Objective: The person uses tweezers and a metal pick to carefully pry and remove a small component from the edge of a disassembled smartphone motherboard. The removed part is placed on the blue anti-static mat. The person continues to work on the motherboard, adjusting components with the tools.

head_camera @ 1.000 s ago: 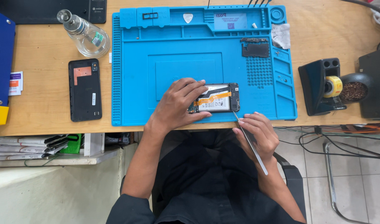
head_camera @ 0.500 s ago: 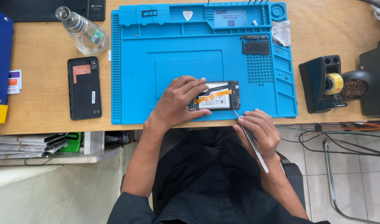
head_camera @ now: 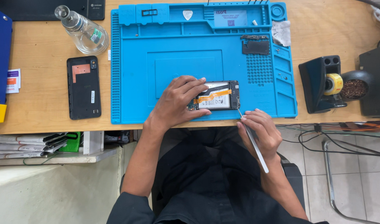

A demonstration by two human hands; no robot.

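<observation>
The left hand [head_camera: 178,103] presses down on the open phone [head_camera: 217,96] on the blue mat [head_camera: 131,83]. The right hand [head_camera: 259,133] grips thin tweezers [head_camera: 253,141], tip touching the phone's corner.

The opened phone [head_camera: 217,96] lies flat, innards up, orange ribbon across; my slim metal tool [head_camera: 252,141] touches its five-o'clock corner.
</observation>
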